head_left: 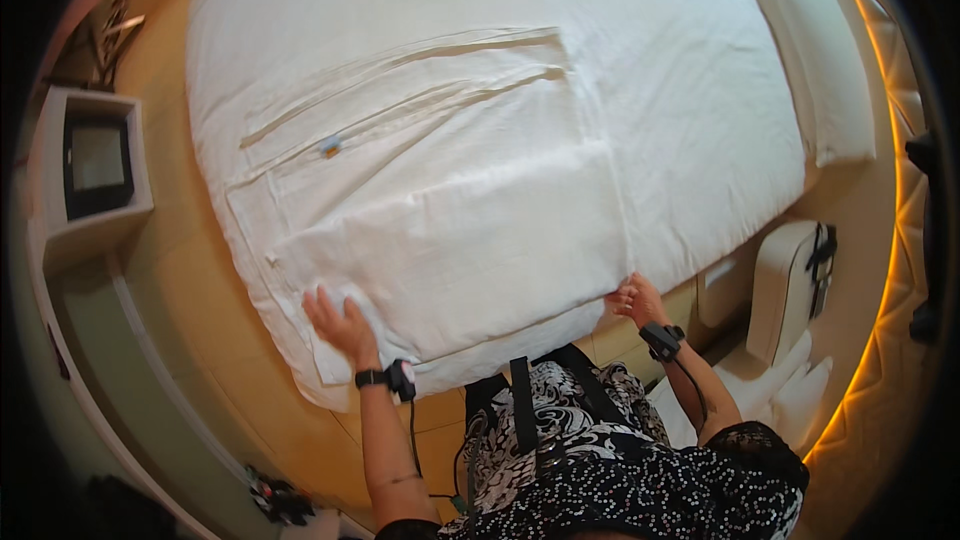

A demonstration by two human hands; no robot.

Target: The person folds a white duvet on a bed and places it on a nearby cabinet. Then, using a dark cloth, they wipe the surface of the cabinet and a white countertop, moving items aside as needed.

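Observation:
A white sheet (470, 240), folded in layers, lies over the near part of the bed (690, 60). Loose creased folds run across its far half, where a small blue-and-orange tag (330, 146) shows. My left hand (340, 324) rests on the white cloth near the sheet's near left corner, fingers spread, gripping nothing. At the near right corner, my right hand (634, 298) has its fingers curled in on the sheet's edge. The fingertips there are partly hidden by the hand.
A white pillow (815, 60) lies at the bed's right end. Beyond the bed's near right corner stand a cream padded piece (783, 290) and more white pillows (800, 400). A white cabinet (140, 165) with a dark-framed opening is at left, across a strip of tan floor (180, 270).

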